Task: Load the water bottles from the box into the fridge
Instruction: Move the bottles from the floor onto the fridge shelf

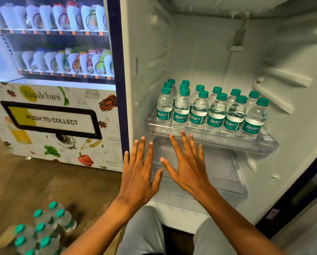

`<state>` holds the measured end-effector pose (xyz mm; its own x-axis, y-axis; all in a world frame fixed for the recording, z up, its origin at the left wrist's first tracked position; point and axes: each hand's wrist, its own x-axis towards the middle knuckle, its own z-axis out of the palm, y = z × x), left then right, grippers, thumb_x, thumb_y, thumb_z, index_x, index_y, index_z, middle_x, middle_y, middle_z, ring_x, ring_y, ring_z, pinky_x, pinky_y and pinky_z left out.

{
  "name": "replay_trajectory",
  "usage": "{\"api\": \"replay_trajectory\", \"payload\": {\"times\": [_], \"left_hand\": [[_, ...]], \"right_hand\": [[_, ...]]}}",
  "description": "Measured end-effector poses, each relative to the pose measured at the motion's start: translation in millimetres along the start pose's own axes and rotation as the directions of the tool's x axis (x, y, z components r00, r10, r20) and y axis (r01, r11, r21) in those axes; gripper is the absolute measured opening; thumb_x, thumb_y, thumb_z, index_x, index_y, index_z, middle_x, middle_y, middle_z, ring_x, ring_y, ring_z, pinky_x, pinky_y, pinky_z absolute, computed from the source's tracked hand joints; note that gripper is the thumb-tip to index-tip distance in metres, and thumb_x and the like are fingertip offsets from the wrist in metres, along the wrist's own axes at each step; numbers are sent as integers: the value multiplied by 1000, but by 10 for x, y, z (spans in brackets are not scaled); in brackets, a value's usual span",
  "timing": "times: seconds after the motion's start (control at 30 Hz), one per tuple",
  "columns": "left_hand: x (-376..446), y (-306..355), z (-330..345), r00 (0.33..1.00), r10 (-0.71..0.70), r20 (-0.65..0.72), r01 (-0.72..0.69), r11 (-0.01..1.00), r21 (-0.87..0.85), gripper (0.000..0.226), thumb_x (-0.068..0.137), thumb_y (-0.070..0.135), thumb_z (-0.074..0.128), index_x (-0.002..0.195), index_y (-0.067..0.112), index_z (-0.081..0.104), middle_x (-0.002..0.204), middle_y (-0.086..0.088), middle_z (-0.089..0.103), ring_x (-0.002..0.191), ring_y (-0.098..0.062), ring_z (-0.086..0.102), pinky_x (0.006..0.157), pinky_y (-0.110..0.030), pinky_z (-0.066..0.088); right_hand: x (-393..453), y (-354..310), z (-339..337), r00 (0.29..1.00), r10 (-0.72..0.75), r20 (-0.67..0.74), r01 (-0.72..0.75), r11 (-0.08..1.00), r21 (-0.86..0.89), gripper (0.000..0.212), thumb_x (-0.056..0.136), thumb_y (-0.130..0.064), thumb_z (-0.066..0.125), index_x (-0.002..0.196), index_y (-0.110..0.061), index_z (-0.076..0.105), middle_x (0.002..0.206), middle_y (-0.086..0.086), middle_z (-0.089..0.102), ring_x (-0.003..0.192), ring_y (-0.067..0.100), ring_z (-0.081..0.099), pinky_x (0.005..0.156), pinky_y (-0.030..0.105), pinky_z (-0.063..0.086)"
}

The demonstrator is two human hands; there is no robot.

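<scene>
Both empty: left hand [137, 173] and right hand [189, 170] spread flat, fingers straight, just below the fridge shelf [268, 144] of Bisleri bottles [214, 109]. More bottles in the box [42, 232] down-left of the left hand. Likely risk: knocking over the crowded front row when adding more.

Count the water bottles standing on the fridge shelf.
14 bottles on the clear shelf: six in the front row, six right behind them, two more at the back left. More may be hidden behind.
</scene>
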<state>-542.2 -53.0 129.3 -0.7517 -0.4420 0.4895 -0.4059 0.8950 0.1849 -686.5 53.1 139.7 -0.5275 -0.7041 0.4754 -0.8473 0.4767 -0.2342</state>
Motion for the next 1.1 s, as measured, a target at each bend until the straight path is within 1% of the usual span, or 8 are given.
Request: {"api": "replay_trajectory", "payload": {"times": [0.27, 0.47, 0.63, 0.7, 0.77, 0.87, 0.97, 1.1], "left_hand": [[-637, -381, 192, 990, -131, 44, 133, 991, -27, 77, 95, 52, 42, 156, 15, 13, 164, -7, 1, 151, -25, -1, 117, -50, 11], [-1024, -745, 273, 955, -276, 107, 277, 961, 9, 71, 92, 45, 38, 153, 11, 25, 163, -12, 11, 150, -31, 9, 113, -54, 22], [-1419, -1125, 376, 886, -428, 177, 422, 904, 72, 76, 91, 46, 45, 155, 15, 18, 163, -11, 6, 150, -29, 4, 115, -53, 19], [-1585, -1246, 398, 850, -480, 217, 475, 876, 80, 82, 90, 47, 51, 156, 17, 12, 163, -9, 1, 150, -27, 0, 117, -53, 15], [-1756, -1364, 425, 813, -527, 247, 519, 848, 102, 84, 90, 46, 53, 156, 18, 9, 163, -9, -1, 150, -27, -1, 119, -53, 14], [-2000, -1552, 476, 748, -591, 302, 590, 800, 106, 88, 91, 47, 54, 156, 19, 3, 163, -7, -8, 150, -24, -9, 121, -51, 8], [-2239, -1751, 536, 678, -659, 327, 656, 742, 137, 93, 89, 50, 55, 156, 20, -2, 162, -6, -13, 149, -23, -13, 122, -48, 4], [-2512, -1995, 603, 573, -742, 348, 705, 663, 252, 88, 92, 50, 49, 156, 20, -3, 162, -8, -13, 150, -28, -10, 121, -49, 8]], "right_hand": [[-302, -433, 553, 987, -86, 138, 76, 995, 69, 80, 88, -78, 23, 155, -36, 13, 165, 4, 9, 151, 30, 7, 116, 58, 14], [-461, -867, 901, 952, -193, 236, 168, 978, 122, 79, 91, -75, 27, 156, -35, 9, 165, 4, -4, 152, 27, -2, 118, 58, 15], [-569, -1295, 1114, 955, -155, 252, 107, 976, 192, 82, 90, -69, 38, 157, -32, 11, 158, 18, -27, 150, 31, -11, 119, 56, 16], [-580, -1452, 1171, 963, -121, 240, 68, 974, 217, 84, 89, -63, 47, 157, -28, 13, 158, 20, -27, 149, 34, -10, 118, 56, 17], [-629, -1638, 1264, 956, -161, 246, 111, 972, 206, 86, 87, -59, 55, 156, -27, 16, 160, 15, -23, 150, 36, -4, 118, 56, 14], [-782, -1968, 1476, 907, -288, 308, 210, 942, 263, 85, 86, -55, 57, 156, -32, 15, 162, 9, -20, 151, 33, -5, 118, 55, 8], [-895, -2256, 1699, 846, -354, 398, 232, 917, 323, 83, 90, -54, 53, 156, -35, 7, 162, 6, -23, 150, 31, -11, 118, 54, 1], [-1025, -2471, 2034, 706, -446, 551, 283, 890, 358, 83, 94, -49, 50, 156, -35, -3, 160, 4, -29, 150, 31, -15, 120, 56, -1]]}}
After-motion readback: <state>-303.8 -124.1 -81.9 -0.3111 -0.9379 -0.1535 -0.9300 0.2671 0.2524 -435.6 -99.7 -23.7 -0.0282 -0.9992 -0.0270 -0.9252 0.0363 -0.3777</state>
